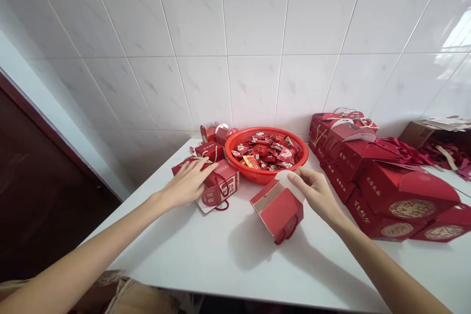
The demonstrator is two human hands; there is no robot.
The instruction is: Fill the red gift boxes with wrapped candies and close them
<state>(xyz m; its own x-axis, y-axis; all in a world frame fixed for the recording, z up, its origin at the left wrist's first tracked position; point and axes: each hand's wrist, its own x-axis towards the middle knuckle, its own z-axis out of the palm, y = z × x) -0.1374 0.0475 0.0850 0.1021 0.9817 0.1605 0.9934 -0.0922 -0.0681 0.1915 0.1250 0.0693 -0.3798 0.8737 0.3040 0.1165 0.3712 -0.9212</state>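
Note:
My right hand pinches the pale flap of a red gift box, which hangs tilted over the white table with its top open. A dark red cord loops from the box's lower end. On the left, my left hand rests with fingers spread on a group of red boxes. Nearest to it is a red box with white lettering and a dark red cord handle. A red plastic basket behind the hands holds many wrapped candies.
Large red boxes with gold print are stacked on the right. Behind them lie red ribbons and a cardboard box. More small red boxes stand left of the basket. A tiled wall borders the white table.

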